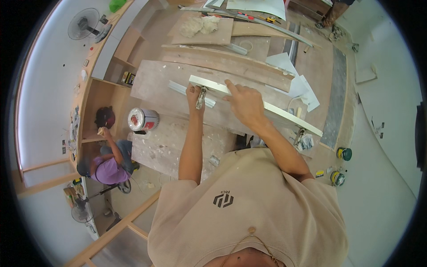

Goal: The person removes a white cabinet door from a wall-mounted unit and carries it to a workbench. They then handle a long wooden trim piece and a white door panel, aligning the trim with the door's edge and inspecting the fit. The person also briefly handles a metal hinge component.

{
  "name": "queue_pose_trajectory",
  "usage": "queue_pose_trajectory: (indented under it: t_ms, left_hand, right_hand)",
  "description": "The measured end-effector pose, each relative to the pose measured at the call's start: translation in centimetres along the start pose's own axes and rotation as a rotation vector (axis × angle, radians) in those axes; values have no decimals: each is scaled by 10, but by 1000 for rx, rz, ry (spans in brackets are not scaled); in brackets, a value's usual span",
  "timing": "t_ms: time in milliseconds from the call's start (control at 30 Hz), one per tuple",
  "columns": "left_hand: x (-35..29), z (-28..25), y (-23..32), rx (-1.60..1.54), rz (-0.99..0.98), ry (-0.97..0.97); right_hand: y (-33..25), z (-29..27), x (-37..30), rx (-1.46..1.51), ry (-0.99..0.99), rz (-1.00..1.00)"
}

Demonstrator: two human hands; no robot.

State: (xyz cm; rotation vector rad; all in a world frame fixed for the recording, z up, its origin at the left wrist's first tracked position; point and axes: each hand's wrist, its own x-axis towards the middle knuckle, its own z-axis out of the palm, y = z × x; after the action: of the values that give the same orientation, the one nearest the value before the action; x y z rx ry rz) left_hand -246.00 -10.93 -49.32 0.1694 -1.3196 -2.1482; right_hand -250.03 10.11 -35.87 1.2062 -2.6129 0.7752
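A long white panel [289, 116], seen mostly along its narrow edge, stands slantwise across the worktable in front of me. One metal hinge [201, 99] juts from its left end, and a second hinge [300, 135] sits near the right end. Beside the left hinge my left hand [194, 94] is closed, its fingers curled close to the panel; what they hold is hidden. My right hand [247, 104] grips the panel left of its middle, with the index finger reaching over the top edge. Behind my left hand lies a pale metal strip [178, 87].
A paint can [143, 120] stands on the table's left side. Long boards [231, 62] and white offcuts [307, 91] lie beyond the panel. At left, a person in a purple shirt [109, 171] crouches by an open wooden cabinet [100, 91]. Green-lidded tins [344, 154] are at right.
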Motion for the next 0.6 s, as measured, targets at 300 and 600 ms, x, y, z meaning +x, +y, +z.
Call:
queue_pose_trajectory:
  t_ms: [300, 600]
  left_hand:
    - [3, -34, -27, -42, -58, 41]
    - [13, -41, -42, -70, -159, -30]
  right_hand:
    - [-1, 24, 11, 16, -93, 52]
    - [21, 42, 65, 550, -240, 202]
